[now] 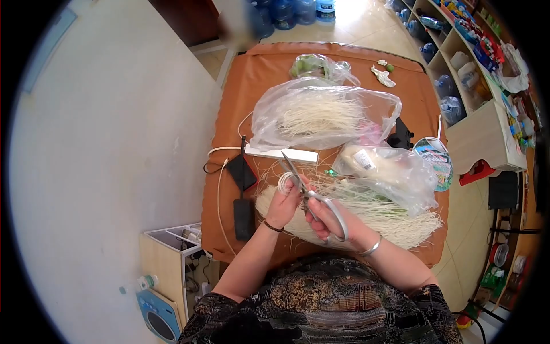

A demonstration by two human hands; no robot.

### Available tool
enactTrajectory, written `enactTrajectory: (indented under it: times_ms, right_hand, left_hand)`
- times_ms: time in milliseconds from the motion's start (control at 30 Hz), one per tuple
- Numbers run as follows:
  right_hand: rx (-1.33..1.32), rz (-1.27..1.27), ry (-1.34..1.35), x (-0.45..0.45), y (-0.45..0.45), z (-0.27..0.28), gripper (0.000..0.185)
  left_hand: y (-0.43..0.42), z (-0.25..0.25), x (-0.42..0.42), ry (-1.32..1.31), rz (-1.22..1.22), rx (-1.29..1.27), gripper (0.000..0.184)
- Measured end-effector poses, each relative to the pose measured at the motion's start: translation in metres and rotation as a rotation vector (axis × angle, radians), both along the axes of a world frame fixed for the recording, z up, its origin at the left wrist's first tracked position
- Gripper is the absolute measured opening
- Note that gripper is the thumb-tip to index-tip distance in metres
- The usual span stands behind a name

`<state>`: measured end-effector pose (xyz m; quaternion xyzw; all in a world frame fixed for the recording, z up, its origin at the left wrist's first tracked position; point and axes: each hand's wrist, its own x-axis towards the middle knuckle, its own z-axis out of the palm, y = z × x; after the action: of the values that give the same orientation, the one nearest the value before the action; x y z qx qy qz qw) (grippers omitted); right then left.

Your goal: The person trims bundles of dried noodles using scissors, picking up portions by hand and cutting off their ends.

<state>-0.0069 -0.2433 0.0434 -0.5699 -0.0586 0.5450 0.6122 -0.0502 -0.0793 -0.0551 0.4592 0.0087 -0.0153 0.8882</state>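
My left hand (pixel 281 209) pinches a small coiled ring of pale strands (pixel 283 182) over the near half of the table. In my right hand (pixel 325 219) is a pair of scissors (pixel 338 213), gripped by its grey handles. The blades point up and away, passing close beside the coil; whether they touch it I cannot tell. Beneath both hands spreads a loose heap of long, thin, pale strands (pixel 409 230). A clear plastic bag (pixel 384 109) with more strands in it lies beyond, and a second filled clear bag (pixel 409 172) is to the right.
The brown-covered table (pixel 229 132) bears a white power strip (pixel 286 153), black devices (pixel 243 219) with cables, a round fan (pixel 433 163) and a bag of green items (pixel 315 66). A white wall (pixel 114 126) stands left; shelves (pixel 467 86) are at right.
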Motion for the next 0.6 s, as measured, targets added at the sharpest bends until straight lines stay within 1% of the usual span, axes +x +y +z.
enactTrajectory:
  times_ms: [33,100,233,300,333,400,433,467,533,567,600]
  right_hand:
    - [0.001,0.002,0.001,0.0,-0.001,0.0,0.052]
    - [-0.093,0.05,-0.118,0.002,-0.003,0.0,0.051]
    - [-0.193,0.053,-0.155,-0.006,-0.008,-0.012,0.047]
    - [-0.153,0.06,-0.133,-0.007,-0.016,-0.017,0.044]
    - [-0.151,0.063,-0.134,-0.007,-0.02,-0.019,0.044]
    - [-0.123,-0.014,-0.089,-0.009,-0.03,-0.022,0.042]
    - [-0.094,-0.024,-0.066,-0.009,-0.036,-0.023,0.043]
    - [-0.094,-0.024,-0.066,-0.01,-0.04,-0.023,0.043]
    - [-0.018,0.003,-0.137,-0.011,-0.05,-0.022,0.046]
    - [0.058,0.029,-0.101,-0.015,-0.057,-0.032,0.052]
    - [0.059,0.026,-0.099,-0.017,-0.064,-0.039,0.052]
  left_hand:
    - [0.0,-0.003,-0.001,0.001,0.002,0.001,0.026]
    - [-0.001,-0.01,-0.001,-0.009,0.014,0.074,0.025]
    - [0.001,-0.014,-0.001,0.057,-0.017,0.111,0.024]
    - [0.004,-0.012,0.004,0.086,0.004,0.001,0.024]
    - [0.006,-0.014,0.006,0.085,0.008,0.002,0.024]
    - [0.01,-0.02,0.011,0.249,0.125,-0.27,0.024]
    - [0.019,-0.018,0.015,0.114,0.016,-0.356,0.025]
    - [0.023,-0.017,0.015,0.114,0.016,-0.356,0.025]
    - [0.025,-0.003,0.017,0.271,0.102,-0.575,0.024]
    - [0.023,0.007,0.021,0.441,0.25,-0.606,0.023]
    - [0.025,0.004,0.021,0.443,0.248,-0.605,0.023]
